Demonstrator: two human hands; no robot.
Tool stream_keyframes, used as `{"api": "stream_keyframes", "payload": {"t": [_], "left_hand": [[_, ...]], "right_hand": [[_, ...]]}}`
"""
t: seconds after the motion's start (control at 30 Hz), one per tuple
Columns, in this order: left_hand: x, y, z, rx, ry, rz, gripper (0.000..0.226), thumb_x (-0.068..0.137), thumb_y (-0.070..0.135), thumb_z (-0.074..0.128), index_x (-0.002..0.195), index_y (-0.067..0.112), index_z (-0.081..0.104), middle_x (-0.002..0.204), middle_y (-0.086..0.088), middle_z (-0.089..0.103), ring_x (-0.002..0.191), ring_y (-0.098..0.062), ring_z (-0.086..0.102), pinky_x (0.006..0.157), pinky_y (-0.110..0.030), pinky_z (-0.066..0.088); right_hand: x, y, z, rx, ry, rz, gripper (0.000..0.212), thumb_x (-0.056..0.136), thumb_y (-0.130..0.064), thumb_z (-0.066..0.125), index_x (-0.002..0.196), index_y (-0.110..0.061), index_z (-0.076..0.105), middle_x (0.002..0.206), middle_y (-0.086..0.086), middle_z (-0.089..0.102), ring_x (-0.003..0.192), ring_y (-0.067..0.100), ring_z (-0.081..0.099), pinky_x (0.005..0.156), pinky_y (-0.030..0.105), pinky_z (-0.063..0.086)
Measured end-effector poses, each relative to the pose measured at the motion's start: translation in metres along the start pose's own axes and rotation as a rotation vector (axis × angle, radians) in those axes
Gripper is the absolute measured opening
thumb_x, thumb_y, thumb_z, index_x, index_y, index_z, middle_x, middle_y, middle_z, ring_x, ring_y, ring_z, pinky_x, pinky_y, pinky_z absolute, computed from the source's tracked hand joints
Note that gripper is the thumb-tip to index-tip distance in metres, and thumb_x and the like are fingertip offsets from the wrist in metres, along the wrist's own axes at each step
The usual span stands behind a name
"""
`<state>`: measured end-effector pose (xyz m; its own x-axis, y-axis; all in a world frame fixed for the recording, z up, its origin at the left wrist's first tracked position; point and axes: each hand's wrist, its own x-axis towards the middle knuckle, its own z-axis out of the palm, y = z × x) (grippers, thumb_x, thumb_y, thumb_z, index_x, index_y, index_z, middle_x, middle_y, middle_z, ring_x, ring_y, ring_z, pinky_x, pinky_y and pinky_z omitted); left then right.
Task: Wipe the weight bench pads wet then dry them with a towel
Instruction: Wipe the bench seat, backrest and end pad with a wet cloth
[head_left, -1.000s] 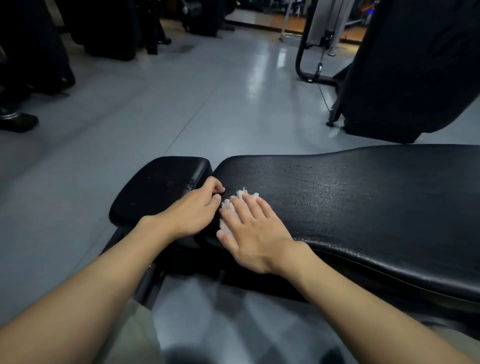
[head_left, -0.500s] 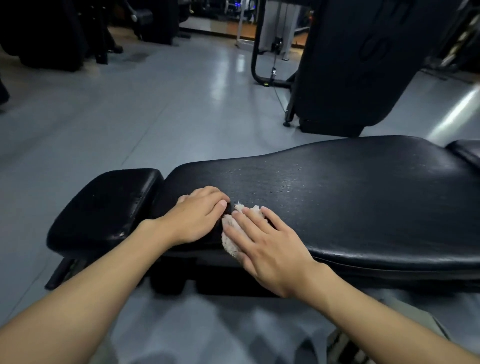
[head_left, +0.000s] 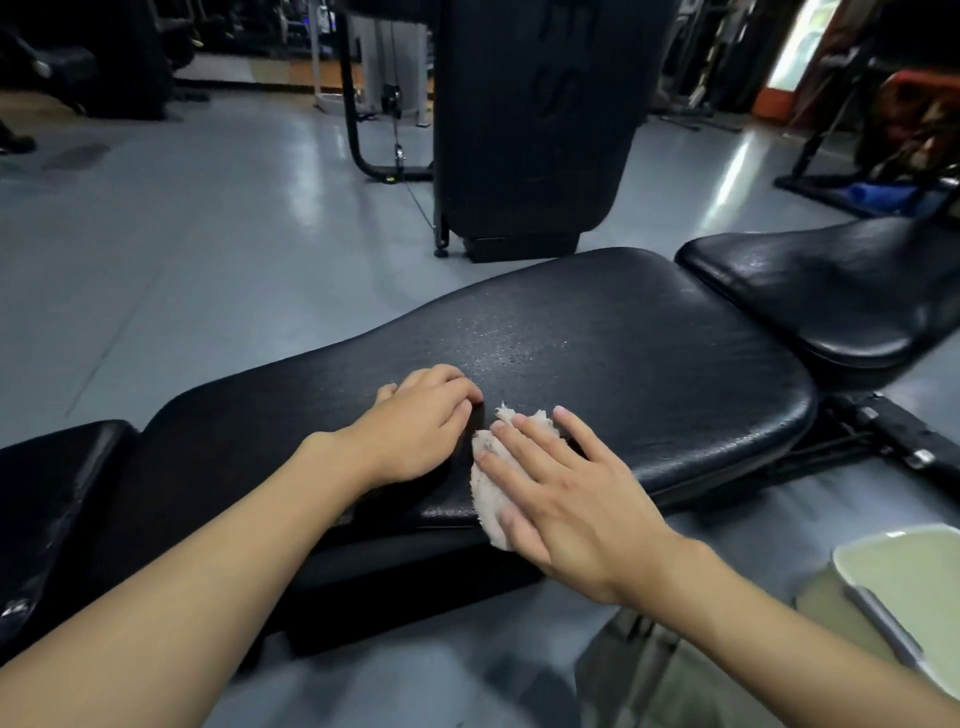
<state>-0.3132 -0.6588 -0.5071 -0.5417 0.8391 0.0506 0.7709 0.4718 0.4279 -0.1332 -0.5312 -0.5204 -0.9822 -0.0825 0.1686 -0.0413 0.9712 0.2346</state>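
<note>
**Cloth pressed flat on the long bench pad**

We saw a long black textured vinyl bench pad (head_left: 623, 374) running across the middle of the view, its top speckled with a fine wet sheen (head_left: 498, 338) toward the far edge. A small crumpled white cloth (head_left: 487, 491) lay on the near edge of that pad, partly draped over the lip. The right hand (head_left: 563, 501) pressed down on it with fingers straight and spread — not gripping, only flat on top. The left hand (head_left: 415, 431) rested just beside it on the same pad, fingers loosely bent with their tips on the vinyl, holding nothing.

A shorter black pad (head_left: 52, 493) adjoined the long one on the left. A rounded black seat pad (head_left: 831, 291) stood at the right across a narrow gap, with dark metal frame parts (head_left: 893, 441) showing beneath. The room had a glossy grey floor (head_left: 208, 234) catching pale streaks of light. A tall black padded machine (head_left: 535, 119) stood beyond the bench, a thin black tube frame (head_left: 358, 150) beside it.

At the lower right a pale green basin (head_left: 909, 582) was cut off by the picture's edge, and we could not tell what it held. Much of the cloth was hidden under the palm and fingers. The far corners of the room were dark and blurred — the equipment there could not be made out.
</note>
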Motion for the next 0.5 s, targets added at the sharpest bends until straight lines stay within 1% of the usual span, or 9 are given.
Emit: {"api": "stream_keyframes", "payload": {"t": [0.1, 0.2, 0.33, 0.37, 0.43, 0.5], "left_hand": [[0.018, 0.022, 0.003, 0.014, -0.031, 0.069, 0.038, 0.101, 0.017, 0.036, 0.133, 0.031, 0.053, 0.145, 0.011, 0.040, 0.140, -0.013, 0.029, 0.115, -0.049, 0.025], [0.035, 0.047, 0.008, 0.025, -0.054, 0.141, 0.036, 0.101, 0.021, 0.038, 0.133, 0.031, 0.052, 0.143, 0.010, 0.040, 0.139, -0.013, 0.030, 0.113, -0.049, 0.027], [0.053, 0.079, 0.015, 0.044, -0.094, 0.214, 0.037, 0.101, 0.025, 0.039, 0.136, 0.033, 0.049, 0.146, 0.009, 0.038, 0.141, -0.016, 0.028, 0.114, -0.055, 0.025], [0.056, 0.087, 0.017, 0.055, -0.111, 0.228, 0.038, 0.102, 0.027, 0.039, 0.139, 0.035, 0.045, 0.149, 0.009, 0.035, 0.144, -0.016, 0.024, 0.114, -0.058, 0.023], [0.061, 0.101, 0.020, 0.100, -0.155, 0.230, 0.041, 0.103, 0.039, 0.040, 0.144, 0.041, 0.037, 0.156, 0.008, 0.027, 0.148, -0.018, 0.015, 0.113, -0.065, 0.019], [0.063, 0.108, 0.021, 0.154, -0.175, 0.222, 0.043, 0.102, 0.048, 0.039, 0.144, 0.045, 0.032, 0.158, 0.006, 0.022, 0.149, -0.019, 0.011, 0.112, -0.068, 0.018]], "right_hand": [[-0.017, 0.023, -0.002, -0.013, 0.019, 0.095, 0.055, 0.100, -0.041, 0.032, 0.147, -0.018, 0.046, 0.153, 0.005, 0.045, 0.147, 0.024, 0.031, 0.119, 0.050, 0.022], [-0.036, 0.049, -0.004, -0.041, 0.027, 0.230, 0.054, 0.101, -0.042, 0.028, 0.147, -0.019, 0.046, 0.153, 0.004, 0.045, 0.147, 0.023, 0.032, 0.119, 0.050, 0.021], [-0.065, 0.085, -0.006, -0.057, 0.053, 0.426, 0.056, 0.101, -0.042, 0.025, 0.149, -0.019, 0.044, 0.153, 0.004, 0.044, 0.147, 0.023, 0.031, 0.119, 0.049, 0.022], [-0.071, 0.092, -0.006, -0.051, 0.062, 0.474, 0.056, 0.101, -0.042, 0.025, 0.148, -0.020, 0.044, 0.153, 0.003, 0.044, 0.146, 0.022, 0.032, 0.119, 0.048, 0.023], [-0.079, 0.106, -0.005, -0.022, 0.099, 0.572, 0.053, 0.101, -0.041, 0.026, 0.147, -0.022, 0.043, 0.153, 0.001, 0.043, 0.146, 0.022, 0.032, 0.118, 0.048, 0.024], [-0.083, 0.121, -0.004, 0.032, 0.145, 0.668, 0.051, 0.101, -0.041, 0.024, 0.145, -0.024, 0.042, 0.153, 0.000, 0.040, 0.146, 0.021, 0.029, 0.119, 0.045, 0.022]]}}
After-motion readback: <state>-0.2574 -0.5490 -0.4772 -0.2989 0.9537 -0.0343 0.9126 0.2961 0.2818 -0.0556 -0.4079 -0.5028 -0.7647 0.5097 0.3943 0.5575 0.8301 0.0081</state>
